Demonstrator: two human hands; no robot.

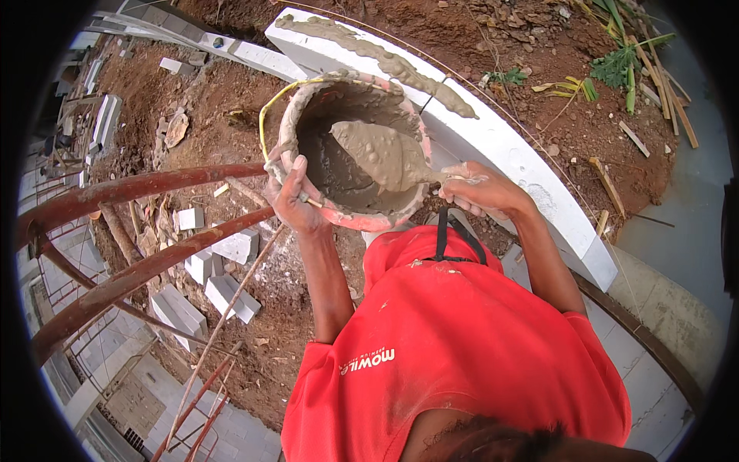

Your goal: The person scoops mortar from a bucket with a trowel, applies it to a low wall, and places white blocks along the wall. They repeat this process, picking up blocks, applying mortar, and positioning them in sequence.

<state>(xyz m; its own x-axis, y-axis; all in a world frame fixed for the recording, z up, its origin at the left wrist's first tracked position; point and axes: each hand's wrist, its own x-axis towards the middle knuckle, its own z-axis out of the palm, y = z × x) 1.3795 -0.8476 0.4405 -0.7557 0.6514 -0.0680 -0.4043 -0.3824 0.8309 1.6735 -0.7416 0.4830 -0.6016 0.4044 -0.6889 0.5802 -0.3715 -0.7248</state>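
My left hand grips the left rim of a red bucket with a yellow handle, crusted with grey mortar and holding more wet mortar. My right hand is closed on the handle of a trowel. Its mortar-laden blade lies over the mouth of the bucket. Behind and right of the bucket runs a low wall of white blocks, with a strip of wet mortar along its far part.
Red metal scaffold poles cross on the left. Loose white blocks lie on reddish soil below them. Plants and wood offcuts lie beyond the wall beside murky water. A string line runs along the wall.
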